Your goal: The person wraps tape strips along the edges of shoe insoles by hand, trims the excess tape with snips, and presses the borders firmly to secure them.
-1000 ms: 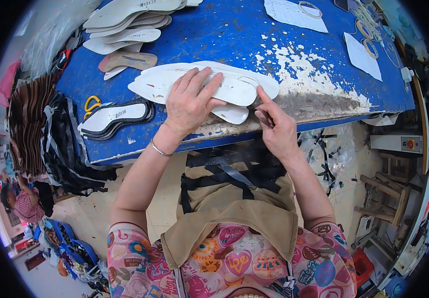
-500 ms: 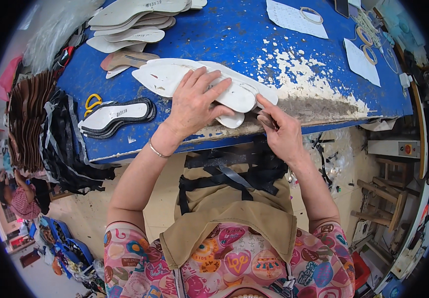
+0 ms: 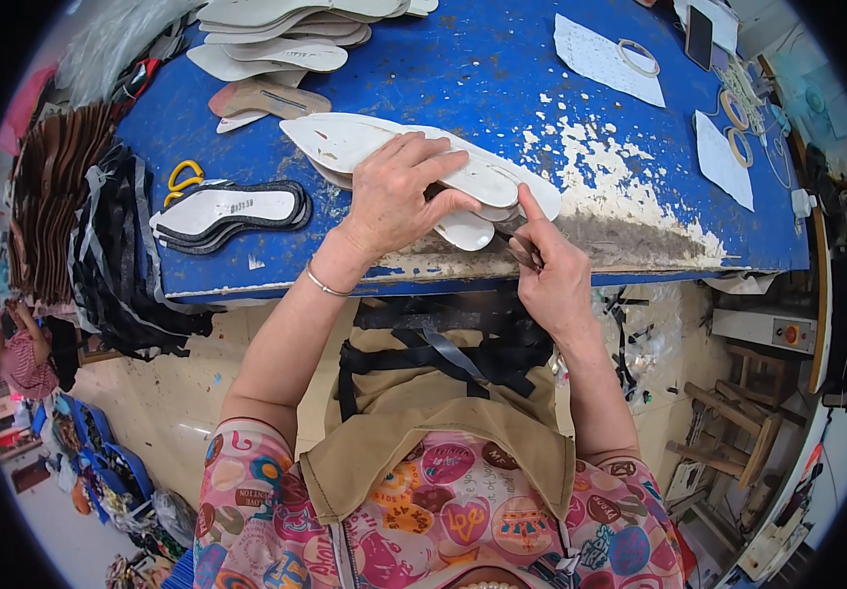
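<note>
White shoe insoles [image 3: 345, 137] lie fanned out in a small pile near the table's front edge. My left hand [image 3: 404, 187] presses over them, fingers across the top and thumb along the rounded heel ends. At those ends, my right hand [image 3: 553, 265] is closed on a small dark metal tool [image 3: 524, 252], whose exact kind is hidden by the fingers. The right index finger reaches out and touches the edge of an insole. To the left sits a stack of black-edged white insoles [image 3: 237, 206], with a yellow handle loop [image 3: 185, 177] showing behind it.
More insoles [image 3: 286, 54] are piled at the back left of the blue table [image 3: 443, 79]. Brown strips [image 3: 55, 206] and black strips [image 3: 119, 255] hang over its left side. Papers [image 3: 608, 59], tape rings [image 3: 639, 57] and a phone [image 3: 698, 37] lie at the back right.
The whole view has shifted slightly. My right hand and its tool have moved a little around the heel ends, and more of the tool shows. The left hand still holds the insoles.
</note>
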{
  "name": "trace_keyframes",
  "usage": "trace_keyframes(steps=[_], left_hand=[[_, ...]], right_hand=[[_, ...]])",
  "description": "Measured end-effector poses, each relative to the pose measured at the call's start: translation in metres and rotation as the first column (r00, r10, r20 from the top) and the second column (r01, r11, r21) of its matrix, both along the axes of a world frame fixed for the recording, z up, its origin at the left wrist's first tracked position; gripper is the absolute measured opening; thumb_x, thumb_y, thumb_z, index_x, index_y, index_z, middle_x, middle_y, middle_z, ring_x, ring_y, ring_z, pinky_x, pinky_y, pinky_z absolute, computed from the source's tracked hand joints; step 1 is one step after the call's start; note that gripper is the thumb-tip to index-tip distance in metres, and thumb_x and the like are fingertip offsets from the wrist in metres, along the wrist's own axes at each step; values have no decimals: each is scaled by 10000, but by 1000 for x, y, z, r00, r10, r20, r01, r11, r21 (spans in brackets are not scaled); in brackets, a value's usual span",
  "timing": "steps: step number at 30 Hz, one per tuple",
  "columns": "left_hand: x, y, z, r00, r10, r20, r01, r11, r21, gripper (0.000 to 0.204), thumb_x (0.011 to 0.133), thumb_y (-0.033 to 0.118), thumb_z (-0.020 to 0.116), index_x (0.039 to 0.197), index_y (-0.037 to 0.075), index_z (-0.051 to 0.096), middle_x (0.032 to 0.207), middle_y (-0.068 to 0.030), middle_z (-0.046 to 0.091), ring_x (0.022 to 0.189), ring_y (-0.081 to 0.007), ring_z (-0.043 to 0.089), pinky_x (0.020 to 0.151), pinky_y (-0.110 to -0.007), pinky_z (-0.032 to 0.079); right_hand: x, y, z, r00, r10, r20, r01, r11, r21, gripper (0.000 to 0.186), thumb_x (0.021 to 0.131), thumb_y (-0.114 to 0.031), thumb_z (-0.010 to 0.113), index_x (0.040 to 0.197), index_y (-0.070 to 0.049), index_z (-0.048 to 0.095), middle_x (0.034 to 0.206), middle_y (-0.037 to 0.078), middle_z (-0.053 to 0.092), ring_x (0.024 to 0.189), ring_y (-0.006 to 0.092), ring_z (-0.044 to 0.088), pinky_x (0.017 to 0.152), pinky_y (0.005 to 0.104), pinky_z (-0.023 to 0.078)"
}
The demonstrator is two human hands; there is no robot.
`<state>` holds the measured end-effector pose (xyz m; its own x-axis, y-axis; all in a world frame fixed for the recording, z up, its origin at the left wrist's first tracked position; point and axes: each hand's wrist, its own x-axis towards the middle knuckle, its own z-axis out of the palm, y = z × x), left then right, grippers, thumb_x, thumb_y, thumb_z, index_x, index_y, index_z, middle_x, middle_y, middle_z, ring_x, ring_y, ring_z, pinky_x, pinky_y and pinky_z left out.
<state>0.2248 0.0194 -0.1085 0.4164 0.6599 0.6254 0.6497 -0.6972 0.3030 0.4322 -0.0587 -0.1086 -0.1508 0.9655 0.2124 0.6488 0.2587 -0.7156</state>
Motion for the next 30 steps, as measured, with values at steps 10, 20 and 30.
trace_keyframes(steps=[10,20,30], left_hand=[[7,-4,3,997,63,41,-60,996,-71,395,681,423,723,905,98,701,919,-88,677,882,-264,642,797,-382,514],[9,0,-1,992,112,57,-110,993,-30,373,725,444,689,865,98,709,849,-75,689,815,-254,657,878,-437,487],[18,10,11,921,190,340,-184,982,-50,324,795,422,645,793,102,696,765,-44,675,686,-221,643,664,-354,496]], right_hand=[[-2,1,3,992,-37,124,29,997,65,233,678,59,576,862,-61,500,1293,105,513,846,294,648,646,361,523],[-4,0,2,983,-58,172,50,998,47,232,679,66,556,857,-74,501,1298,86,513,833,294,648,645,363,524],[-5,-6,11,980,-51,192,37,996,78,396,681,83,542,1040,-79,576,1119,116,617,780,290,657,625,353,524]])
